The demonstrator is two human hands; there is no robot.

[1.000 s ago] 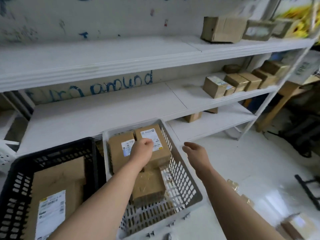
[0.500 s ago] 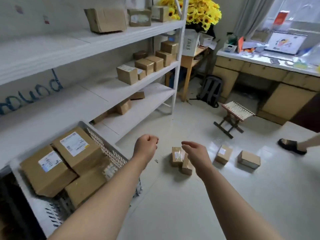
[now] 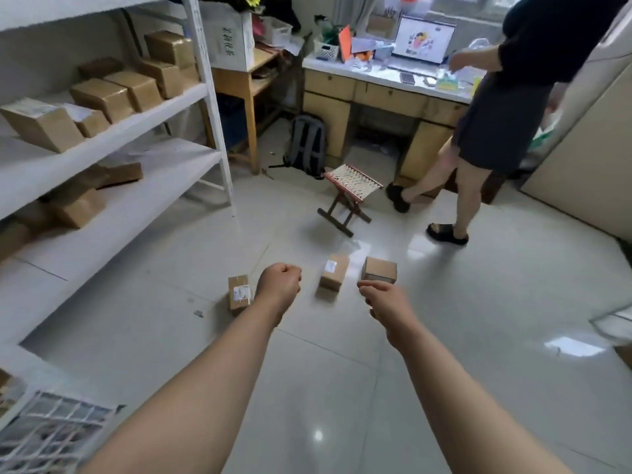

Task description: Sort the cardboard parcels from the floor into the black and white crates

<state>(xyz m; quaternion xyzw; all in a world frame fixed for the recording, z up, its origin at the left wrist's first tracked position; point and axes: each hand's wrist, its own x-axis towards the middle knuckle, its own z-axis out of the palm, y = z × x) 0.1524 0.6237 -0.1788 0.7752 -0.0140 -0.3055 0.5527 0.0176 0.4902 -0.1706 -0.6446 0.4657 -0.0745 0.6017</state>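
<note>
Three cardboard parcels are lying on the floor ahead, well apart from the white crate peeking in at the lower left corner: one labelled parcel, another labelled parcel and a plain parcel. Left hand is clenching nothing; right hand, fingers loosely curled, is grasping nothing. These three, I judge, are awaiting sorting.

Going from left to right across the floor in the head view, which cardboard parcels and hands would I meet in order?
Labelled parcel → left hand → upright parcel with a white label → right hand. A plain brown parcel sits just behind the right hand, so its place overlaps.
</note>
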